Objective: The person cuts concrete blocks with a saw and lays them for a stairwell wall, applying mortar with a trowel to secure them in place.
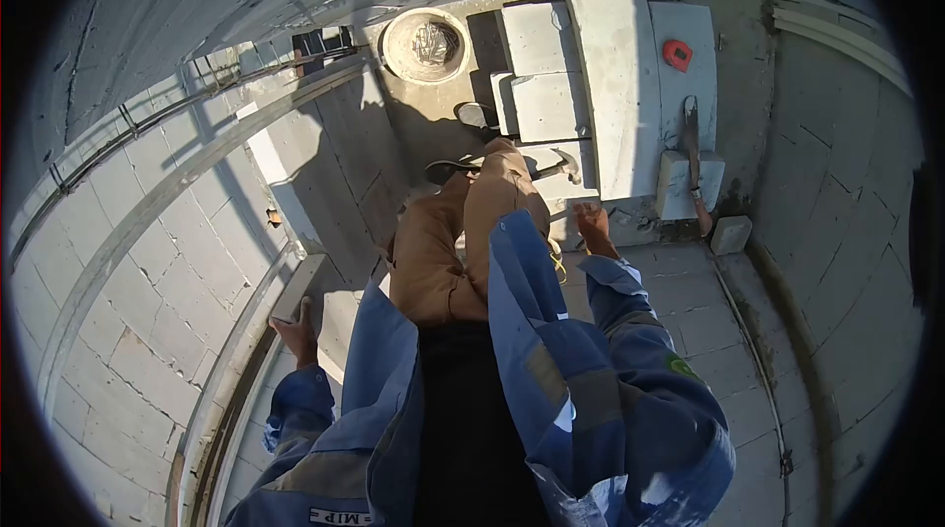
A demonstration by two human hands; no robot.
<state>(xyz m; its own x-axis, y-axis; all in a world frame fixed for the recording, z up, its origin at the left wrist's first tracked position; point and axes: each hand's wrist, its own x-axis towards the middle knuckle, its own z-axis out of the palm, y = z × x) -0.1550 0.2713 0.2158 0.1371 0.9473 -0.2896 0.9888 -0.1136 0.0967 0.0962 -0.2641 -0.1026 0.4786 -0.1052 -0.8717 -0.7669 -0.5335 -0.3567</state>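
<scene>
My left hand [298,332] is at the lower left, thumb and forefinger apart, right at the end of a grey block [298,287] on the wall ledge. Nothing shows in its fingers. My right hand [595,228] hangs low beside the stacked white blocks [615,84], fingers loosely extended and nothing visible in them. Just above it, a claw hammer [568,168] lies on a white block, its handle partly hidden by my knee. A red tape measure [677,56] sits on the right-hand slab. Below it lies a long narrow tool [693,148] with a brown handle.
A round tub [392,47] holding several thin metal pieces, like nails, stands at the back left. Block walls [847,183] rise on both sides. A small block [730,236] stands at the right wall's foot. A thin pipe or cable [753,350] runs along the lower right.
</scene>
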